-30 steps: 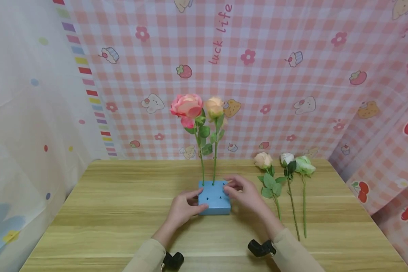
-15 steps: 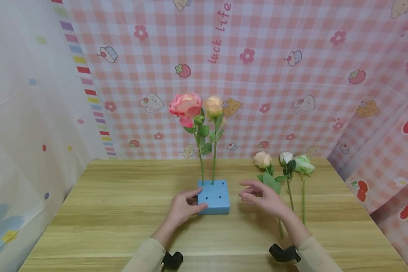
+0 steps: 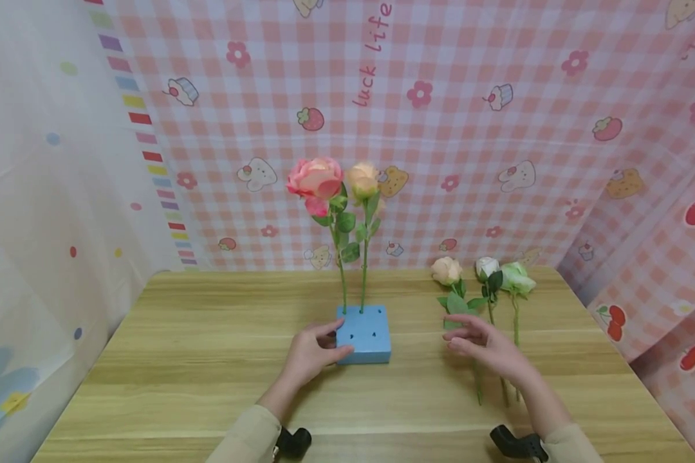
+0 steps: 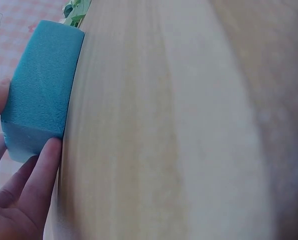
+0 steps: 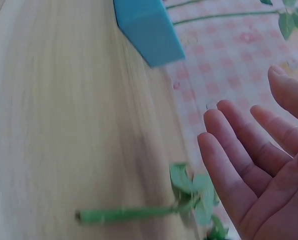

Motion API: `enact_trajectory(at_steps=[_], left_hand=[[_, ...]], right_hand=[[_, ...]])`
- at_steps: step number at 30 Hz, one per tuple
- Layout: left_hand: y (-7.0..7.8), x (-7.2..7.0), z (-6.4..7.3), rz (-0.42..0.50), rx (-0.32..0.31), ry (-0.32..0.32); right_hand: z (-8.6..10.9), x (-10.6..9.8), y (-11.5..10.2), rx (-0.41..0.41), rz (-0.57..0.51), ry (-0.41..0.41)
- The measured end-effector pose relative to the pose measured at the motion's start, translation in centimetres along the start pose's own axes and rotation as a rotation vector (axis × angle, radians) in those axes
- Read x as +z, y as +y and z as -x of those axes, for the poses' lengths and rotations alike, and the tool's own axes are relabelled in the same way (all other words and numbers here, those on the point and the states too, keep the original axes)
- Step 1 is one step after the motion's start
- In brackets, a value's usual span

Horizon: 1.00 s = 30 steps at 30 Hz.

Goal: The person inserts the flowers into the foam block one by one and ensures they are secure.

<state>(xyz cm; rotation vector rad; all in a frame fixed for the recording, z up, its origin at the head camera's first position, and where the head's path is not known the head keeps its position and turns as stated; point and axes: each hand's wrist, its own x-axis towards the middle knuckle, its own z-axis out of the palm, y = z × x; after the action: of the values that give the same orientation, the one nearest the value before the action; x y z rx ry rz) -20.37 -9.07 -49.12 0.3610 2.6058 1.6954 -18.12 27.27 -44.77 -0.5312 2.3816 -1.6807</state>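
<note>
My left hand grips the left side of a blue foam block, thumb and fingers spread over its edges; the left wrist view shows fingers against the end of that same foam block. Two artificial flowers stand upright in holes along its back: a pink rose and a smaller peach rose. Other holes show in the top. My right hand hovers with nothing in it, over the leaves and stem of a lying peach rose. In the right wrist view, my right hand's fingers are loosely extended.
To the right of the lying peach rose, a white rose and a green flower also lie on the wooden table. Their stems point toward me, partly behind my right hand. A checked pink cloth hangs behind the table.
My right hand has left the block's right side and moved right to the lying flowers. My left hand has stayed on the block, and the two standing flowers remain in place.
</note>
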Motion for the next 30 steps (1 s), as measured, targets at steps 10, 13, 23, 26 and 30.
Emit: enact_trajectory(at_steps=[10,13,23,26,30], left_hand=[[-0.1,0.0,-0.1,0.004,-0.008,0.003],[-0.1,0.1,-0.1,0.002,-0.011,0.005],[0.0,0.1,0.0,-0.002,-0.011,0.005],[0.1,0.1,0.0,-0.002,-0.009,0.006],[0.1,0.0,0.0,-0.003,-0.011,0.005]], right_hand=[[2.2,-2.1,1.3,0.007,-0.012,0.084],[2.6,-2.4,1.7,0.013,-0.009,0.107],[3.6,-2.9,2.7,0.064,-0.031,0.133],[3.8,-2.9,2.9,0.065,-0.048,0.137],[4.0,-3.0,3.3,0.042,-0.07,0.151]])
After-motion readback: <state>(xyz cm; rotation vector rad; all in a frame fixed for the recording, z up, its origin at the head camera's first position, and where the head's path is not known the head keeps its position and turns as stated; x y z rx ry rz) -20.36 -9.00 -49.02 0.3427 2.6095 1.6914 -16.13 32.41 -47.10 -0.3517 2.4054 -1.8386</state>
